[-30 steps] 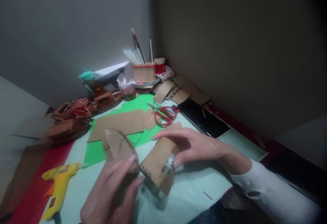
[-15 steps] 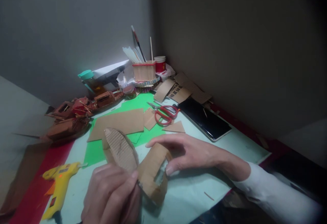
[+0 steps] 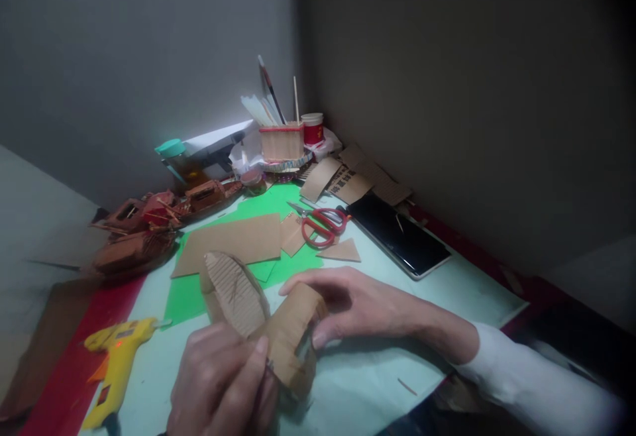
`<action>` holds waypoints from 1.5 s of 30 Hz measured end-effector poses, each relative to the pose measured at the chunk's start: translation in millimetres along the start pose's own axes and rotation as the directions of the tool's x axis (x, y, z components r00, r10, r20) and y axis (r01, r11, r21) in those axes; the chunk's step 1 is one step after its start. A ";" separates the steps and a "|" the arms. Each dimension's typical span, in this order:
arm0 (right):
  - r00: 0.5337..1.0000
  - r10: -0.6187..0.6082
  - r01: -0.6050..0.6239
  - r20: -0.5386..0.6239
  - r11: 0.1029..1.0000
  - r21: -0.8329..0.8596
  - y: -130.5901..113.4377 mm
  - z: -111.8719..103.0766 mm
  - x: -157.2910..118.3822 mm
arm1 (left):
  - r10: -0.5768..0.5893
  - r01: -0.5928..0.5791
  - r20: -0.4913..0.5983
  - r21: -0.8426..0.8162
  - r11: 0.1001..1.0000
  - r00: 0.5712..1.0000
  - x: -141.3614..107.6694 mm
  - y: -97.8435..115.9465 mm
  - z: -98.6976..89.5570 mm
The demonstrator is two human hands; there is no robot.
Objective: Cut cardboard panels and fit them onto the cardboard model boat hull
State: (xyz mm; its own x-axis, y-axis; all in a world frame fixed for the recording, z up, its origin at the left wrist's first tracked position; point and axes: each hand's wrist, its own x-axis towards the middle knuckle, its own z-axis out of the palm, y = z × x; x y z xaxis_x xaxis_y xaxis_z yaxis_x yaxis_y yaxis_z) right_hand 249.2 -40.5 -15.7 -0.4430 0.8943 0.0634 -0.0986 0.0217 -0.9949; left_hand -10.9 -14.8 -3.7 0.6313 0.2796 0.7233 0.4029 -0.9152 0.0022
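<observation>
Between my two hands is a bent brown cardboard piece (image 3: 292, 333), curved over, with a notch cut in its right side. My left hand (image 3: 223, 376) pinches its left edge between thumb and fingers. Around its right end curls my right hand (image 3: 358, 303), fingers over the top and thumb at the notched edge. Right behind my left hand stands a boat-shaped cardboard form (image 3: 236, 293) with an exposed corrugated face; my hand hides its lower end, and I cannot tell whether it is joined to the bent piece.
A yellow glue gun (image 3: 116, 370) lies at left. Beyond are a flat cardboard sheet (image 3: 231, 240), red-handled scissors (image 3: 325, 227) and a black phone (image 3: 397, 234). Brown model boats (image 3: 132, 254) stand at far left. A brush holder (image 3: 281, 143) and cardboard scraps (image 3: 358, 184) sit at the back.
The bent cardboard has tilted slightly, and my right hand has shifted a little left with it. Both hands keep their hold. The whole view has moved slightly.
</observation>
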 end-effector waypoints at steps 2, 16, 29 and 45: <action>1.000 0.009 -0.009 -0.006 1.000 -0.018 -0.4 -1.1 -0.3 | 0.073 -0.073 0.045 0.003 0.997 0.996 -1.7 -5.2 2.1; 0.999 -0.026 0.022 0.046 0.995 0.096 4.5 6.1 2.8 | 0.060 -0.059 0.132 -0.011 0.998 0.990 -14.8 4.4 5.0; 0.992 -0.079 0.019 -0.103 0.875 -0.484 -5.6 -2.3 -11.6 | -0.200 0.206 0.050 -0.206 0.957 0.978 -0.8 -2.7 22.1; 0.856 -0.495 0.302 -0.147 0.711 -0.635 2.6 21.6 -0.4 | -0.387 0.558 0.448 -0.355 0.750 0.806 12.4 9.2 24.7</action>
State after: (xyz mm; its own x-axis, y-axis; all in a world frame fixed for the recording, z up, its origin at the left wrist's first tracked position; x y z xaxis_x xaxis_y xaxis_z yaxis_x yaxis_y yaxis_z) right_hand 229.8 -50.4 -16.6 -0.1993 0.8210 0.5351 0.3615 0.5691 -0.7385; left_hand 17.0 -12.6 -11.8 0.6499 0.7096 0.2723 0.4189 -0.6334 0.6506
